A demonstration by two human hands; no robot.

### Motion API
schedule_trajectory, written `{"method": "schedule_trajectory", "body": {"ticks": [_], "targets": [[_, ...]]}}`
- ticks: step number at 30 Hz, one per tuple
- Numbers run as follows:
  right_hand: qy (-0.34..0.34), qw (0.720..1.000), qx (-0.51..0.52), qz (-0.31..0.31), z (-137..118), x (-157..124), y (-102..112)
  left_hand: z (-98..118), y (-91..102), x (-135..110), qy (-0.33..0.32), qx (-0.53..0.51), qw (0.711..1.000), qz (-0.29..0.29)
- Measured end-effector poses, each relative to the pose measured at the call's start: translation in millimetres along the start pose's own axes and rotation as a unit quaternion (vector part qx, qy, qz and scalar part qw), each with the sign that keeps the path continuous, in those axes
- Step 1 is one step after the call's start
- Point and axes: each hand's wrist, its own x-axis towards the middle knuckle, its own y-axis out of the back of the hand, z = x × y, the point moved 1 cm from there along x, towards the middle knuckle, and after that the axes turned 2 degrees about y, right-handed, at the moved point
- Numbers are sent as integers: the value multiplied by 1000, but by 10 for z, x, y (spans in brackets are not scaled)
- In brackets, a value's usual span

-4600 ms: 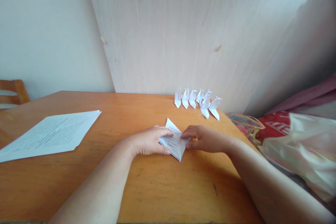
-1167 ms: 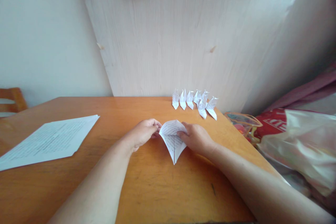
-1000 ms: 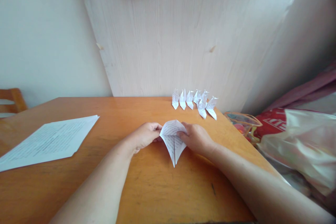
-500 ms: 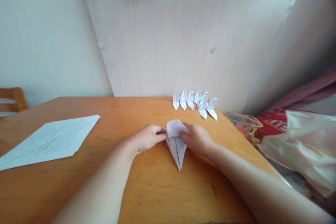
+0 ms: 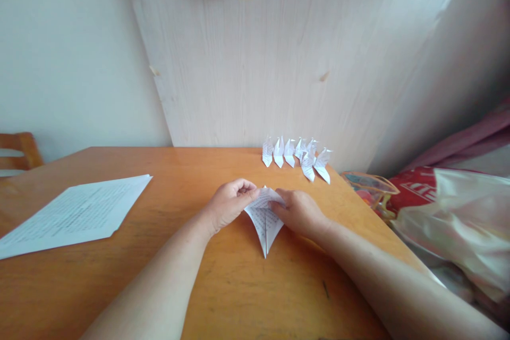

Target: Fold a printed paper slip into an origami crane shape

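A small piece of printed white paper (image 5: 265, 223), folded into a downward-pointing kite shape, lies on the orange wooden table (image 5: 223, 287). My left hand (image 5: 231, 204) pinches its upper left flap with curled fingers. My right hand (image 5: 299, 211) presses and grips the upper right side. The paper's tip points toward me. Behind it, a row of several finished folded paper figures (image 5: 295, 154) stands at the table's far edge against a pale wooden board (image 5: 279, 53).
A stack of printed sheets (image 5: 74, 213) lies at the left of the table. Plastic bags, one red (image 5: 414, 186) and one clear (image 5: 458, 223), sit off the table's right edge. A wooden chair back (image 5: 18, 146) shows at far left.
My left hand has shifted up and over the paper's top, pulling the upper flap flatter. The paper's tip swung slightly back to the left. My right hand has stayed in place.
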Motion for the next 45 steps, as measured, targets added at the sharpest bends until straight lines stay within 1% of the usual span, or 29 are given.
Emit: {"method": "schedule_trajectory", "body": {"ticks": [3, 7, 11, 15, 17, 21, 23, 27, 32, 34, 37, 39, 41, 43, 45], "targets": [[5, 1000, 4, -6, -25, -9, 17, -36, -47, 32, -43, 112, 990, 68], [-4, 1000, 3, -12, -46, -14, 25, -53, -86, 40, -99, 242, 959, 110], [-14, 1000, -5, -6, -73, -14, 31, -4, -104, 19, -114, 325, 930, 128], [-32, 999, -12, -10, -99, -3, 39, 37, -118, 4, -115, 365, 916, 123], [-40, 999, -16, -14, -101, 2, 39, 47, -126, -4, -115, 361, 917, 122], [-35, 999, -12, -14, -92, 4, 34, 54, -149, -13, -130, 307, 935, 122], [-32, 999, -12, -11, -91, 0, 32, 51, -159, -11, -132, 297, 937, 125], [-21, 1000, -14, -10, -108, -7, 35, 39, -171, 6, -127, 326, 927, 139], [-34, 999, -42, -1, -132, -6, 31, 34, -178, 25, -125, 350, 918, 142], [-39, 998, -47, -6, -134, 0, 22, 42, -185, 25, -134, 354, 916, 134], [-43, 998, -48, -9, -128, 13, 16, 67, -195, 9, -163, 344, 917, 122], [-45, 998, -46, -10, -121, 18, 16, 87, -195, -6, -179, 321, 923, 111], [-49, 998, -43, -12, -114, 22, 18, 96, -177, -11, -177, 281, 938, 95], [-53, 998, -44, -13, -109, 23, 21, 84, -141, 1, -160, 223, 959, 72], [-53, 998, -42, -13, -105, 23, 25, 47, -91, 28, -126, 149, 980, 50]]}}
